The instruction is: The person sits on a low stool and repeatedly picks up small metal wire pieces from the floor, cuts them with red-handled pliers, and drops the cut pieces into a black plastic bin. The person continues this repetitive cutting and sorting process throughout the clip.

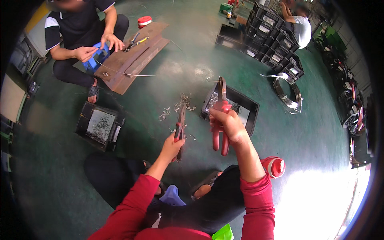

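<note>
My left hand [173,147] is closed around a pair of red-handled pliers [182,120], their jaws pointing away from me. A second, larger pair of red-handled pliers [223,88] is in my right hand [232,124], held up over a black crate [253,125]. At the tip of the right pliers shows a thin bent wire [212,80], which looks gripped in the jaws. Small bent wire pieces [185,102] lie scattered on the floor beyond and around my left pliers. More metal pieces lie inside the crate behind my right hand.
Left of me stands another black crate [81,127] with wire pieces. Across from me, a seated person [76,36] handles a long wire beside a rusty metal beam [132,60]. A wire coil [276,90], stacked crates [266,38] and a red-and-white jug [274,167] are to the right.
</note>
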Tool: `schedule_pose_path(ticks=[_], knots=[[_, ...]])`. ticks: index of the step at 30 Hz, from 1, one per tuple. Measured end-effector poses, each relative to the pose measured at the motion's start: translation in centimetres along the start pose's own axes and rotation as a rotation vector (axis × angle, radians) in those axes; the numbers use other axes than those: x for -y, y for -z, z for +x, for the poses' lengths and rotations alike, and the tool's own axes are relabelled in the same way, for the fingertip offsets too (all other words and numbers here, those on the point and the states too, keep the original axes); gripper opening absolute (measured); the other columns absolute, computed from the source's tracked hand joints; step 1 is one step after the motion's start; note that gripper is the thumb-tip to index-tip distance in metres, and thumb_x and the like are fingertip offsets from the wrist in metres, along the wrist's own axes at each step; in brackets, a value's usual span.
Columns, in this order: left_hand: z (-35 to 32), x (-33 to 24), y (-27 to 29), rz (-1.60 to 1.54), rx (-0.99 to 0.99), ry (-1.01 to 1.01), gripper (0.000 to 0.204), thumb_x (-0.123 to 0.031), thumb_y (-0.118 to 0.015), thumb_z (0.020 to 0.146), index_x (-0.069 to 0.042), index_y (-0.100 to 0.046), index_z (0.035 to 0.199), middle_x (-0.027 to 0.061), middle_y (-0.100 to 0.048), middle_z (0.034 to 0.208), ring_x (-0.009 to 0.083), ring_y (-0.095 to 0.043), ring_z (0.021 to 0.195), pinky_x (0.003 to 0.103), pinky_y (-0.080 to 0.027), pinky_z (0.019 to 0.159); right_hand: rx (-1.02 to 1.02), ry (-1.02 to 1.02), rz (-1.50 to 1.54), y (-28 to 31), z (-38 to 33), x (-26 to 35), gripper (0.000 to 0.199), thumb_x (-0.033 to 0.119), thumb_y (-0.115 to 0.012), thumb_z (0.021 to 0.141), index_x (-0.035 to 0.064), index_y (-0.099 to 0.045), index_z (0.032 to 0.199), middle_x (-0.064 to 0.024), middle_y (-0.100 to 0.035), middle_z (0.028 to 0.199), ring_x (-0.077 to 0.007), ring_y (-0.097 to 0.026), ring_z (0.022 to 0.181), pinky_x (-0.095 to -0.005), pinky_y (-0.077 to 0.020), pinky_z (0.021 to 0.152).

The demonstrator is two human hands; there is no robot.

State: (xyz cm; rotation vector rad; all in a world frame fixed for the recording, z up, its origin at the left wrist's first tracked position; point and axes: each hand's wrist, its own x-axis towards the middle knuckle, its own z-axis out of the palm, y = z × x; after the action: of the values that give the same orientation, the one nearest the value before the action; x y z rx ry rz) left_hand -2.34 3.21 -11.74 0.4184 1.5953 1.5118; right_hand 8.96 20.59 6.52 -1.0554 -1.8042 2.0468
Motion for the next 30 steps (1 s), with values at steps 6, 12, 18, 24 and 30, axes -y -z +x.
schedule_pose_path(ticks=[6,12,18,24,30], knots=[[-3.5,-15.4,2.1,0.107,0.257,-0.207,0.048,-0.011,-0.058,0.091,-0.006,-0.045,0.137,0.0057,-0.058,0.119,0.0151,-0.057,0.108,0.031,-0.044,0.088,-0.068,0.130,-0.167,-2.9,-0.1,1.5,0.029,0.028,-0.060,0.087,0.0027,-0.057,0.074,-0.0038,-0.055,0.067,-0.0147,-0.052,0.061,-0.0307,-0.0422,0.060],[-4.2,-17.2,1.8,0.091,0.201,-0.259,0.051,-0.010,-0.057,0.091,-0.006,-0.043,0.140,0.0057,-0.058,0.120,0.0155,-0.055,0.114,0.029,-0.043,0.090,-0.080,0.160,-0.117,-4.9,-0.1,2.6,0.025,0.025,-0.059,0.088,0.0032,-0.055,0.077,-0.0021,-0.053,0.068,-0.0131,-0.048,0.062,-0.0309,-0.0376,0.058],[-3.8,-16.6,1.2,0.177,0.157,-0.279,0.050,-0.005,-0.057,0.090,-0.004,-0.044,0.138,0.0049,-0.061,0.114,0.0114,-0.055,0.102,0.028,-0.043,0.089,-0.078,0.166,-0.184,-4.9,0.4,2.7,0.025,0.026,-0.058,0.089,0.0028,-0.055,0.080,-0.0021,-0.053,0.069,-0.0134,-0.049,0.063,-0.0307,-0.0387,0.059],[-3.7,-16.6,0.8,0.166,0.129,-0.355,0.046,-0.004,-0.058,0.089,-0.003,-0.047,0.133,0.0045,-0.061,0.110,0.0098,-0.054,0.096,0.027,-0.043,0.087,-0.099,0.153,-0.206,-5.0,1.3,2.0,0.025,0.026,-0.058,0.089,0.0029,-0.055,0.080,-0.0020,-0.053,0.068,-0.0133,-0.049,0.063,-0.0307,-0.0390,0.058],[-3.5,-16.4,0.6,0.277,0.095,-0.400,0.043,-0.004,-0.059,0.088,-0.003,-0.048,0.129,0.0043,-0.059,0.105,0.0111,-0.057,0.087,0.027,-0.046,0.079,-0.111,0.162,-0.216,-5.2,1.9,1.3,0.023,0.025,-0.059,0.089,0.0030,-0.055,0.083,-0.0011,-0.052,0.068,-0.0126,-0.049,0.062,-0.0304,-0.0383,0.057]])
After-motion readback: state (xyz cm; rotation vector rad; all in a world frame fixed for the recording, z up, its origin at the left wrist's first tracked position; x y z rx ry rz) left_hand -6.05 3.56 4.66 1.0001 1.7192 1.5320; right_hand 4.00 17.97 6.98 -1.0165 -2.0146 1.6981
